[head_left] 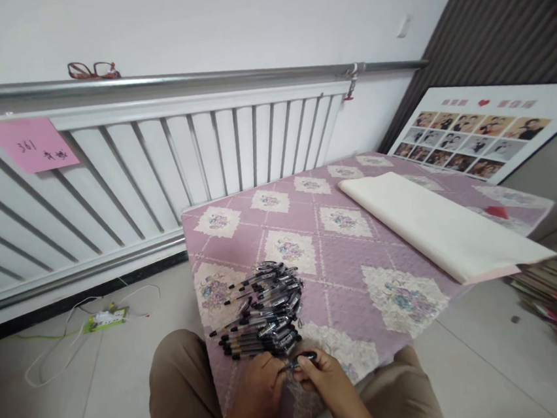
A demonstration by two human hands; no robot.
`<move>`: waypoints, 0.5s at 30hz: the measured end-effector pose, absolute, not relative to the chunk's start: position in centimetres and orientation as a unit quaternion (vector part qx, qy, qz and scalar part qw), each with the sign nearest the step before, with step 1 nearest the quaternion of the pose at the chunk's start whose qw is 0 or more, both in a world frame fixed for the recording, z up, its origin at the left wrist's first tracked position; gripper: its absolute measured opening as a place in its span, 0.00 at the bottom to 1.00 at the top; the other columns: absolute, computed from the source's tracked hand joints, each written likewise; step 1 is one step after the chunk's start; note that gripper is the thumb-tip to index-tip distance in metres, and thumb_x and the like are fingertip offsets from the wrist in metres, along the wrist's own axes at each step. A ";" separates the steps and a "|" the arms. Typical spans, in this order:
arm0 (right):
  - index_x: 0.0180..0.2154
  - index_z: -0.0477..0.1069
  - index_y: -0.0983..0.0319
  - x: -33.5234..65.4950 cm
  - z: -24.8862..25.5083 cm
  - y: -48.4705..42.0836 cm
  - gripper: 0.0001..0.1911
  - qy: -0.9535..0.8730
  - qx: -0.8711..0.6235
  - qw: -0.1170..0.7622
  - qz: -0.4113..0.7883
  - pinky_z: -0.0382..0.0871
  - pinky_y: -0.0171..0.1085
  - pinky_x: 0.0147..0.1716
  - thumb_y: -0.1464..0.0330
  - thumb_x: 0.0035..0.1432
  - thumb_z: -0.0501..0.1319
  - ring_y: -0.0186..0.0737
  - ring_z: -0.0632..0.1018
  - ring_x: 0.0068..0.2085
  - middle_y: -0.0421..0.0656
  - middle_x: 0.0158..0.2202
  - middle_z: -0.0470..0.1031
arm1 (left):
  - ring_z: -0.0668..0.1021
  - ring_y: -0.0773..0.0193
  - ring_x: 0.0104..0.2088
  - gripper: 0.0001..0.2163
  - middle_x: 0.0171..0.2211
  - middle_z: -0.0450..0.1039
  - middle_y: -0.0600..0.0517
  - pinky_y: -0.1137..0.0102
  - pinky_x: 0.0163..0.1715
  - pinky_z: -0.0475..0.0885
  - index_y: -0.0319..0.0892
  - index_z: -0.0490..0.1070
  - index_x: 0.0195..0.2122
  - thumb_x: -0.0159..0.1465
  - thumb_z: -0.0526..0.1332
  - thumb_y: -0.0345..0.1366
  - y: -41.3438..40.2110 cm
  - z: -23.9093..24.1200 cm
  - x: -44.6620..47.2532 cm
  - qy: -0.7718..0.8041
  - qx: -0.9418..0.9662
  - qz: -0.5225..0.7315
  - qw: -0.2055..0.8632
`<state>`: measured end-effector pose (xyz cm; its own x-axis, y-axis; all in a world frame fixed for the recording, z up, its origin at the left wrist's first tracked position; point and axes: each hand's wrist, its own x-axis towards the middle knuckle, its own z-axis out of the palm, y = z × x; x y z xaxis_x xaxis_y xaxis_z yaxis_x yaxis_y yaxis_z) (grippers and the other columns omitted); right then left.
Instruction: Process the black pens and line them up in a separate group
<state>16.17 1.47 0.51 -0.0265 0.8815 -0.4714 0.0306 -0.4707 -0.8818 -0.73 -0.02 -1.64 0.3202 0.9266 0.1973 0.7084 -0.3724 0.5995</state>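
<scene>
A black pen [310,356] is held between my two hands, low over the near edge of the cloth-covered table. My right hand [328,378] pinches the thicker dark end, with the thumb lying along it. My left hand [262,383] is closed around the other end, and its fingers cover most of that part. Just beyond my hands lies a heap of pens [269,312], clear-barrelled with dark caps. They point mostly sideways and overlap one another.
A purple floral cloth [304,223] covers the table. A cream folded sheet [422,221] lies across its right side. Beyond are a white radiator [194,151], a pink note [32,146] and glasses [92,70] on the pipe. A power strip [106,319] sits on the floor.
</scene>
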 end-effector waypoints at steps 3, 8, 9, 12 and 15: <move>0.28 0.71 0.57 16.0 0.5 1.5 0.15 -0.374 -0.606 0.349 0.609 0.69 0.36 0.28 0.54 0.43 0.64 0.42 0.78 0.30 0.39 0.26 0.77 | 0.73 0.62 0.34 0.07 0.32 0.72 0.51 0.69 0.35 0.68 0.43 0.71 0.34 0.61 0.54 0.28 0.0 -1.6 -0.7 0.519 0.784 0.272 0.207; 0.27 0.71 0.58 16.2 0.1 1.5 0.16 -0.369 -0.602 0.356 0.612 0.68 0.36 0.27 0.53 0.42 0.65 0.41 0.77 0.29 0.39 0.26 0.77 | 0.73 0.62 0.35 0.08 0.33 0.72 0.51 0.69 0.37 0.69 0.44 0.71 0.36 0.61 0.54 0.27 -0.2 -1.7 -0.6 0.515 0.777 0.287 0.218; 0.27 0.71 0.58 16.3 -0.1 1.5 0.16 -0.367 -0.601 0.358 0.613 0.67 0.35 0.27 0.53 0.41 0.65 0.40 0.77 0.29 0.39 0.25 0.76 | 0.74 0.62 0.35 0.08 0.34 0.72 0.51 0.69 0.37 0.69 0.44 0.71 0.37 0.61 0.54 0.27 -0.2 -1.8 -0.6 0.515 0.778 0.288 0.216; 0.28 0.71 0.58 16.4 -0.3 1.4 0.18 -0.368 -0.592 0.369 0.615 0.67 0.35 0.27 0.51 0.42 0.65 0.40 0.76 0.28 0.38 0.23 0.75 | 0.74 0.62 0.36 0.09 0.34 0.73 0.51 0.70 0.36 0.70 0.45 0.71 0.38 0.62 0.54 0.28 -0.1 -2.0 -0.6 0.512 0.785 0.285 0.201; 0.29 0.71 0.59 16.5 -0.2 1.3 0.19 -0.402 -0.562 0.380 0.615 0.66 0.35 0.26 0.51 0.41 0.65 0.38 0.74 0.27 0.37 0.22 0.73 | 0.75 0.62 0.35 0.09 0.35 0.74 0.52 0.71 0.35 0.70 0.46 0.70 0.40 0.62 0.54 0.29 0.1 -2.7 -0.7 0.493 0.806 0.276 0.174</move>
<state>16.49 1.28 -0.23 -0.0802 0.9191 -0.3857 -0.0160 -0.3881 -0.9215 -0.67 0.07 -2.69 0.3610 0.8917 0.2731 0.7001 -0.4526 0.5523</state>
